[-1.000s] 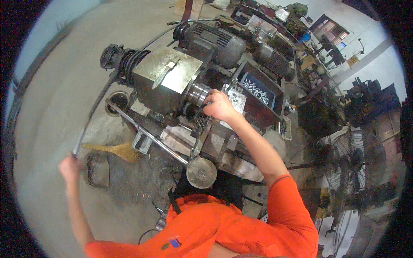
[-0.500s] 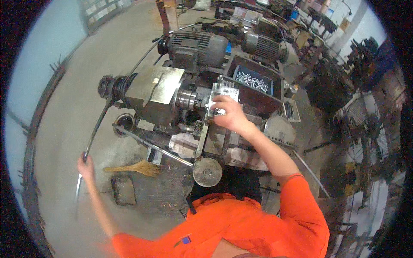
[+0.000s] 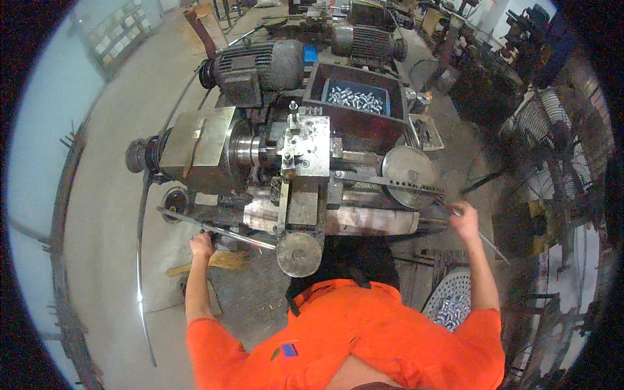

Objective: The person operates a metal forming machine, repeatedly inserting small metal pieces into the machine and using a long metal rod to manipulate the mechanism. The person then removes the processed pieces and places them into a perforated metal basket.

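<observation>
My left hand (image 3: 203, 244) is closed at a small dark handle (image 3: 208, 233), just below the slanted metal lever (image 3: 224, 232) at the front of the lathe (image 3: 195, 159); fingers partly hide it. My right hand (image 3: 464, 221) grips a long metal lever (image 3: 494, 247) beside the round plate (image 3: 411, 175) on the lathe's right. Between the hands stands the tool post (image 3: 307, 146), close to the chuck (image 3: 247, 151). A round handwheel (image 3: 299, 254) sits in front of it. The long metal bar (image 3: 139, 273) hangs down at the far left, untouched.
A brown metal box (image 3: 318, 81) behind the tool post bears a tray of small metal pieces (image 3: 356, 100). More pieces lie in a perforated basket (image 3: 434, 296) by my right arm. Motors (image 3: 260, 65) stand behind. A straw broom (image 3: 224, 261) lies on the floor; a fan (image 3: 543, 146) is right.
My left hand has let go of the long bar and moved right to the lathe's front. My right hand has left the tool post for the lever at right. The view has shifted.
</observation>
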The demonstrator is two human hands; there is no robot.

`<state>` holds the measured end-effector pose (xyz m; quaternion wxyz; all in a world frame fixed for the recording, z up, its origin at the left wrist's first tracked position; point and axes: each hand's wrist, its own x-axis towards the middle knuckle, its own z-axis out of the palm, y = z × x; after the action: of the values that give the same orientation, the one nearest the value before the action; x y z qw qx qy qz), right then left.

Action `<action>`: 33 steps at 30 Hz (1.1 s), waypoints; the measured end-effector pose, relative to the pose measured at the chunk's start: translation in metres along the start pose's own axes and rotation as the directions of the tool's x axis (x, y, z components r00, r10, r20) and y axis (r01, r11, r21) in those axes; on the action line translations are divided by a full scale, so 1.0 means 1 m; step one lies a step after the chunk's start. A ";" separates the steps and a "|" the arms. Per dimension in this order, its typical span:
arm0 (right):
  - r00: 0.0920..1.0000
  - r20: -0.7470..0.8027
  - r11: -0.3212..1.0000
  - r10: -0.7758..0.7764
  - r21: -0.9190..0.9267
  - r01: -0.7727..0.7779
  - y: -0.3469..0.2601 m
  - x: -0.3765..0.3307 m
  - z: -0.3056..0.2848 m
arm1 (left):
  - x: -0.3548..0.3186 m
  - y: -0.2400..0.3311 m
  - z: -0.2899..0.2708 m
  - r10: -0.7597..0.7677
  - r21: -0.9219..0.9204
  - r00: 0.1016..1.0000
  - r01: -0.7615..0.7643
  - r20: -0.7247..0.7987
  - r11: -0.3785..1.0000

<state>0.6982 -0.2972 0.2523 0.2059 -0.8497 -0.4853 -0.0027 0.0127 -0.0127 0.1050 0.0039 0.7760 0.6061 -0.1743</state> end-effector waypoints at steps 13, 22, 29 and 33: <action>0.778 0.401 0.864 0.483 -0.360 -0.351 0.128 -0.132 0.017 | -0.035 -0.037 -0.063 -0.495 -0.992 0.866 0.008 0.069 -0.125; 0.634 0.623 0.402 0.459 0.491 -0.773 -0.030 -0.212 0.060 | 0.003 0.006 -0.059 -0.555 -0.985 0.826 0.002 0.097 -0.171; 0.694 0.558 0.423 0.455 0.549 -0.720 -0.036 -0.217 0.071 | 0.005 0.011 -0.064 -0.558 -0.985 0.827 -0.026 0.075 -0.172; 0.744 0.505 0.513 0.437 0.540 -0.668 -0.011 -0.224 0.083 | -0.007 0.026 -0.094 -0.541 -0.997 0.840 0.009 0.047 -0.073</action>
<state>0.5543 -0.4476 0.1342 0.4195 -0.8074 -0.1740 0.3765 0.0606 -0.0060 0.1896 0.3953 0.4104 0.6825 0.4577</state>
